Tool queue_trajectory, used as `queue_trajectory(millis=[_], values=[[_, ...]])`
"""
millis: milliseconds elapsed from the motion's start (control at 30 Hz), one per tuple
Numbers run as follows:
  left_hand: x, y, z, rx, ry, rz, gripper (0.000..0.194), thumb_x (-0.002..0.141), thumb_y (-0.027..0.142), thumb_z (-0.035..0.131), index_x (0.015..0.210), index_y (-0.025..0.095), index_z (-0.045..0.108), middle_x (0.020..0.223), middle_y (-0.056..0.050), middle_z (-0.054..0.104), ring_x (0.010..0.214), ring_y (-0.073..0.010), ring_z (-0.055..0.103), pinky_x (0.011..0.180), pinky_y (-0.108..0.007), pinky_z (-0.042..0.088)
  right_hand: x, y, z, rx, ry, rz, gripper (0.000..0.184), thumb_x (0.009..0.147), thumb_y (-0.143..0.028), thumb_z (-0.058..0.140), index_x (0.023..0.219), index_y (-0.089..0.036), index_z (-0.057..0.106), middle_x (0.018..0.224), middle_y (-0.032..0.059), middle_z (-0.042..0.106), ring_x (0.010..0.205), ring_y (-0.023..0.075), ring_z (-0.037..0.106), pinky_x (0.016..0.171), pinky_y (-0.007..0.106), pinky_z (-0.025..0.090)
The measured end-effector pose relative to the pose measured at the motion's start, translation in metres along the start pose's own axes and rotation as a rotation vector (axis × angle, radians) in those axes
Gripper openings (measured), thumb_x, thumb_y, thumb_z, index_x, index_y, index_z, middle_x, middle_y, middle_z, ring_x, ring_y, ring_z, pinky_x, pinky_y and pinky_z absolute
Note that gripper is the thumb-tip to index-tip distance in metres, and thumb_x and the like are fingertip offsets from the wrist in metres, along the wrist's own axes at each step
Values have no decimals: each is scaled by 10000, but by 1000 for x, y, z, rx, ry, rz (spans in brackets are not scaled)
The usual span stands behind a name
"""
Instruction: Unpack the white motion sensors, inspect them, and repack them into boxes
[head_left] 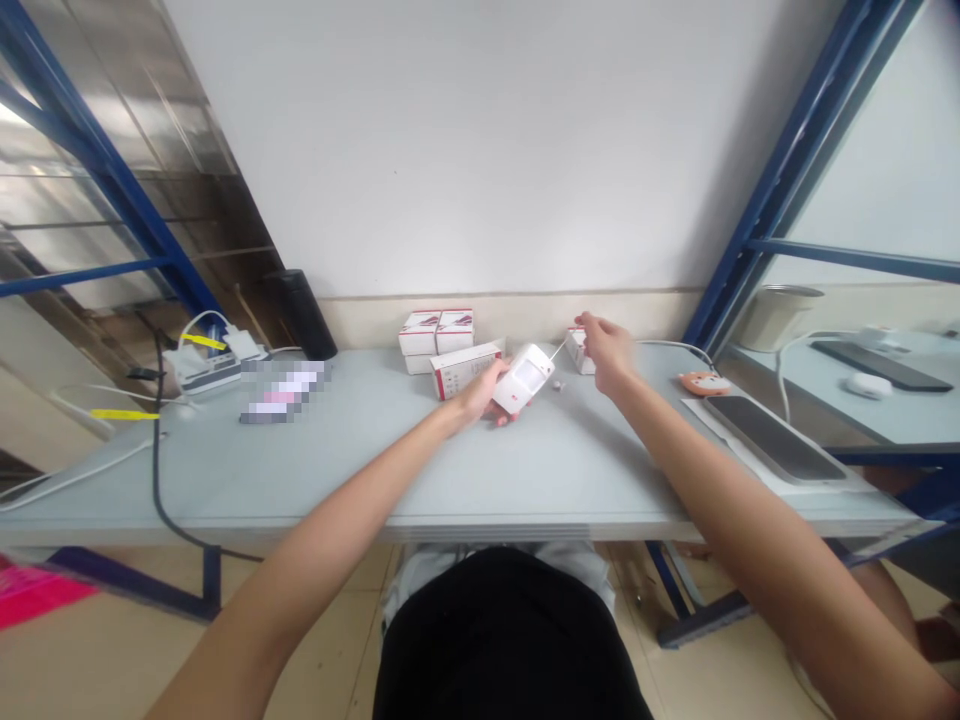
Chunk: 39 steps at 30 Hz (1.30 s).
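My left hand [484,395] is closed around a white device [523,380] that looks like a motion sensor, with a pale rectangular window and a small red mark. It is held tilted just above the table. From its upper right corner a thin white cord [559,350] runs up toward my right hand [606,350], whose thumb and fingers are pinched at the cord's far end. Behind that hand stands a small white-and-red box [577,350], partly covered by it. A longer white box [466,370] is beside my left hand. A small pale piece [559,385] lies under the cord.
Stacked small boxes [436,335] stand by the wall. Left are a phone-like blurred item [283,392], a power strip [221,370] with cables and a black cylinder [304,312]. Right are an orange-and-white mouse [703,384] and a dark keyboard [776,438] on white paper.
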<state>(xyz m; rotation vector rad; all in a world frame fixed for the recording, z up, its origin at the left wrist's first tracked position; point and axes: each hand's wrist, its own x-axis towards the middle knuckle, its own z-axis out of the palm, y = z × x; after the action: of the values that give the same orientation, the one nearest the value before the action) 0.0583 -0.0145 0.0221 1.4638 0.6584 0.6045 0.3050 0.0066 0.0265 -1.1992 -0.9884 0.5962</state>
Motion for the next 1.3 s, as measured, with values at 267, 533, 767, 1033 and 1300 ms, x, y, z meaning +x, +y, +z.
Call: queue_trajectory(millis=[267, 533, 767, 1033, 1300], values=[[1, 9, -18, 127, -65, -41, 511, 1036, 502, 301, 1047, 139, 660, 823, -117, 730, 583, -188, 628, 483, -265, 389, 22, -2, -19, 155, 261, 64, 329, 850, -517, 772, 873, -190, 747, 582, -77, 380, 526, 103, 395, 478, 233, 374], [-11, 15, -42, 158, -189, -199, 509, 1035, 511, 294, 1010, 139, 640, 800, -114, 715, 571, -182, 601, 494, -275, 397, 39, 2, -43, 216, 400, 136, 263, 947, -429, 717, 861, -183, 678, 579, -120, 220, 465, 59, 184, 384, 179, 168], [-9, 10, -47, 104, -220, -212, 503, 1031, 531, 315, 1040, 142, 634, 833, -114, 709, 604, -193, 615, 517, -289, 421, 42, 9, -46, 205, 417, 143, 278, 968, -438, 707, 895, -169, 707, 595, -111, 269, 491, 69, 224, 401, 188, 211], [-9, 7, -47, 113, -197, -229, 554, 1038, 556, 284, 1115, 135, 636, 851, -123, 723, 619, -197, 612, 545, -304, 443, 42, 9, -48, 184, 443, 177, 302, 964, -432, 731, 800, -210, 608, 610, -95, 312, 533, 89, 288, 435, 190, 281], [-9, 3, -52, 86, -226, -206, 537, 1026, 555, 323, 1116, 135, 645, 882, -120, 732, 636, -200, 648, 550, -299, 452, 45, 10, -46, 193, 437, 178, 314, 967, -429, 723, 804, -227, 546, 632, -97, 340, 520, 82, 311, 425, 180, 289]])
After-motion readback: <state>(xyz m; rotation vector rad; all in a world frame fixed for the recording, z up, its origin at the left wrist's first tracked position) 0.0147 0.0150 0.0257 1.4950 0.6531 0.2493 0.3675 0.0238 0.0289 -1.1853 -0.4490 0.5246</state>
